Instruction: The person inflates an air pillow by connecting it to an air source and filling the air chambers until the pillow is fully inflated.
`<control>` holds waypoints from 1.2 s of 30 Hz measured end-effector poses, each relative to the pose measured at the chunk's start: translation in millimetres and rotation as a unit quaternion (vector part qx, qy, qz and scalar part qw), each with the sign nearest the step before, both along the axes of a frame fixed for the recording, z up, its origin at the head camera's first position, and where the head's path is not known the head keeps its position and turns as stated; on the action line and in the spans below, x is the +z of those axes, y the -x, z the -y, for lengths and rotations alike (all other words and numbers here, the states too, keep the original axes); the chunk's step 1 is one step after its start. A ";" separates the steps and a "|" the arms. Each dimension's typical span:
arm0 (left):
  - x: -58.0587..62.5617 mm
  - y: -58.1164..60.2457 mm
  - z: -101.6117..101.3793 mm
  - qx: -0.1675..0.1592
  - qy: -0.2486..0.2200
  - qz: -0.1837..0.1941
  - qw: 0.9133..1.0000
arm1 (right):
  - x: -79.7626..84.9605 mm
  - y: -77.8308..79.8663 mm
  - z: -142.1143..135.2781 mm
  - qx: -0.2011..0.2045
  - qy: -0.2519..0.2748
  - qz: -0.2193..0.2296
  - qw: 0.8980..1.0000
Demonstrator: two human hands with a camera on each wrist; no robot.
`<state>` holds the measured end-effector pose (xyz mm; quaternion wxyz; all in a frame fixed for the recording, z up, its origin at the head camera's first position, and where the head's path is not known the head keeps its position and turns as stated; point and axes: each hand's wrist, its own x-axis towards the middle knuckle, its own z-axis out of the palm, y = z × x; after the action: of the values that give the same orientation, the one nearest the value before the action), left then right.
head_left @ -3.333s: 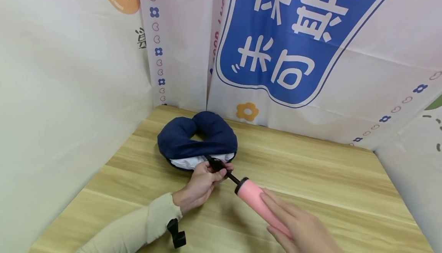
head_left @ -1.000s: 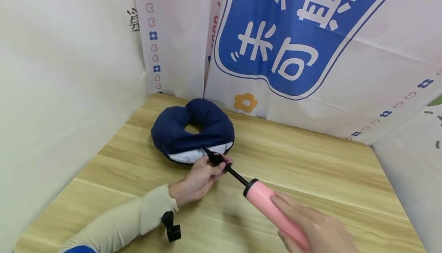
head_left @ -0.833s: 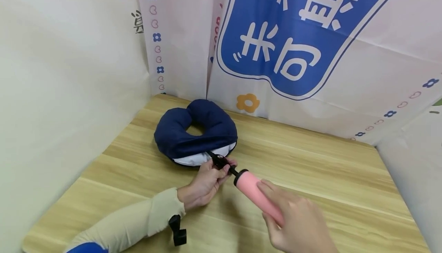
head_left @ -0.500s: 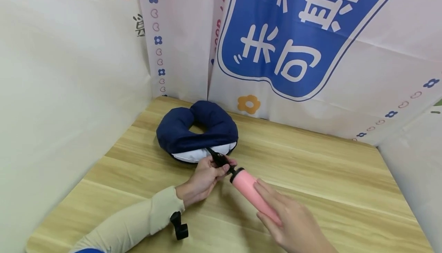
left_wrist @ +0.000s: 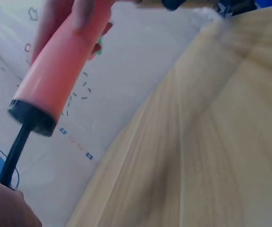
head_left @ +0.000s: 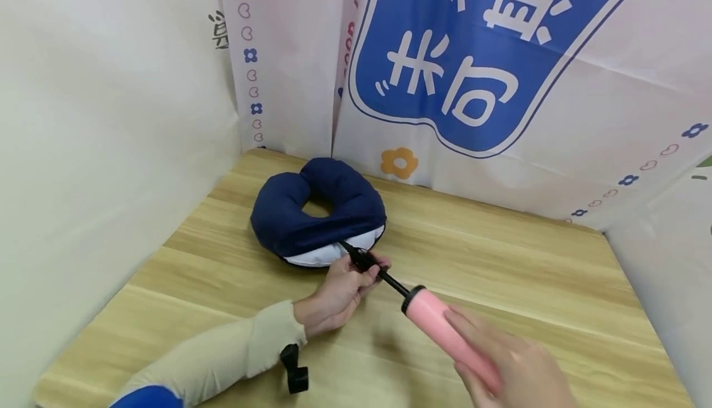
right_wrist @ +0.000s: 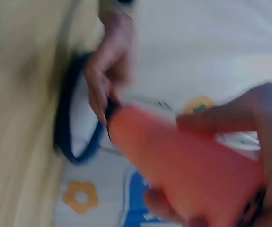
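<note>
A navy U-shaped neck pillow (head_left: pixel 280 213) lies on the table, its near edge open on a white inner lining (head_left: pixel 317 256). From that opening runs the black front end of a pink hand pump (head_left: pixel 439 324). My left hand (head_left: pixel 340 293) pinches this black end close to the pillow, thumb on top. A length of black rod (head_left: pixel 396 284) shows between the left fingers and the pink barrel. My right hand (head_left: pixel 514 361) grips the barrel, also seen blurred in the right wrist view. In the left wrist view the barrel (left_wrist: pixel 62 66) slants above the wooden surface.
The wood-grain table (head_left: pixel 528 272) is bounded by a plain pale sheet (head_left: pixel 111 117) at left and a printed white cloth (head_left: pixel 612 105) behind. The pillow sits near the back left corner. A black strap piece (head_left: pixel 295 371) hangs from the left cuff.
The barrel slid toward the left hand until half a second ago, covering most of the rod. Now my right hand has drawn it back toward the lower right, baring the rod.
</note>
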<state>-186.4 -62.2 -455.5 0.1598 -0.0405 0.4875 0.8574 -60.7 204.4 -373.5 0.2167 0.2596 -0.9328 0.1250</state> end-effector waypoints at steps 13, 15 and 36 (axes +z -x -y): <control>3.1 -1.0 4.9 -0.055 0.059 -0.036 0.996 | -23.9 30.9 48.1 -0.030 0.081 0.034 0.996; 6.3 4.0 16.4 -0.103 0.116 -0.054 0.986 | -23.8 31.6 42.8 -0.030 0.082 0.047 0.995; 32.2 10.2 78.2 0.026 0.711 -0.468 0.523 | -46.3 49.2 16.6 0.056 0.035 0.045 0.997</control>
<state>-196.6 -140.5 -423.4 -0.1958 0.2539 0.9389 0.1249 -109.9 187.8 -419.8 0.1761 0.2981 -0.9206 0.1806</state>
